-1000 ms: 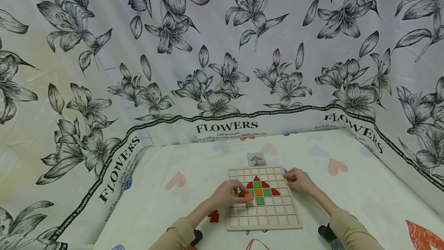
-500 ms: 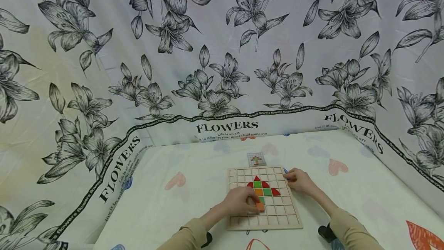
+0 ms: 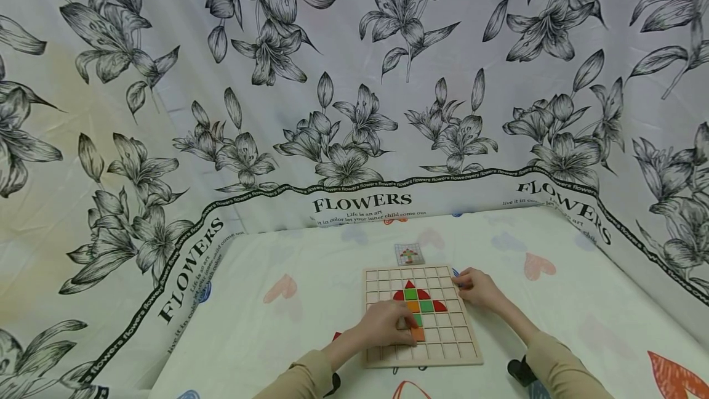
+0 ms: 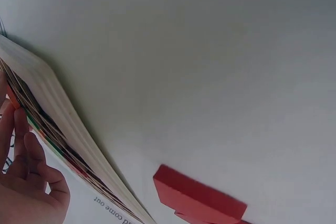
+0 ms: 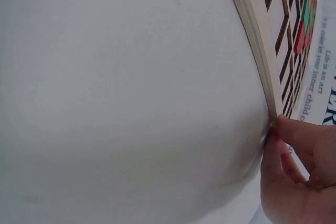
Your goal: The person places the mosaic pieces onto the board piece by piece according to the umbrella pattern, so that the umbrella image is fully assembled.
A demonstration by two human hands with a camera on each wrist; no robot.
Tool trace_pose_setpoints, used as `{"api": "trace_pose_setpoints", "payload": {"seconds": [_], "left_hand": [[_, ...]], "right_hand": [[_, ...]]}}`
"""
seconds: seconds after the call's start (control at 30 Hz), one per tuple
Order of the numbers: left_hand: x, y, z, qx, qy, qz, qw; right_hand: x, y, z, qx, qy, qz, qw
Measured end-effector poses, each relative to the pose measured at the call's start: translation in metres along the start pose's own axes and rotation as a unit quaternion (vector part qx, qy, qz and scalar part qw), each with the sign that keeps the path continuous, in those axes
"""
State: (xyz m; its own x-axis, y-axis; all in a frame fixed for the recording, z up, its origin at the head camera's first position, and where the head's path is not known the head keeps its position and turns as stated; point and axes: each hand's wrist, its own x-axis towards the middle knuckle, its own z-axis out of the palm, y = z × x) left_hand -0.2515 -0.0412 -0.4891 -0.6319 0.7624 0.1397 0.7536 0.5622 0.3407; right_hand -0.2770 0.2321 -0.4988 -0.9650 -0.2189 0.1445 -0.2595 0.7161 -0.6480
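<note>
A wooden grid board (image 3: 382,354) lies in front of me with green, red and orange tiles set in its squares. My left hand (image 3: 384,324) is over its lower middle, thumb and fingertips on an orange square tile (image 3: 419,335) that sits at a cell below a green tile (image 3: 418,319). In the left wrist view these fingers (image 4: 20,124) meet the orange tile at the image edge. My right hand (image 3: 477,289) pinches the board's right edge; the right wrist view shows the thumb (image 5: 296,129) on top and a finger below. The left hand hides some cells.
A small pattern card (image 3: 408,254) lies beyond the board. Red blocks (image 4: 197,195) rest on the cloth left of the board, mostly behind the left forearm in the head view. A flower-printed curtain (image 3: 354,109) surrounds the cloth-covered surface.
My left hand has carried the orange tile from the board's left-middle to the lower cell, right and nearer. Since half a second ago, the tile shows more squarely in that cell. The right hand stays put.
</note>
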Motion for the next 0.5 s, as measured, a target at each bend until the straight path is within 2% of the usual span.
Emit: {"api": "trace_pose_setpoints", "payload": {"seconds": [0.5], "left_hand": [[0.0003,0.0002,0.0023,-0.001,-0.007,0.006,1.0000]], "right_hand": [[0.0003,-0.0008,0.0006,0.001,0.004,0.012,0.9999]]}}
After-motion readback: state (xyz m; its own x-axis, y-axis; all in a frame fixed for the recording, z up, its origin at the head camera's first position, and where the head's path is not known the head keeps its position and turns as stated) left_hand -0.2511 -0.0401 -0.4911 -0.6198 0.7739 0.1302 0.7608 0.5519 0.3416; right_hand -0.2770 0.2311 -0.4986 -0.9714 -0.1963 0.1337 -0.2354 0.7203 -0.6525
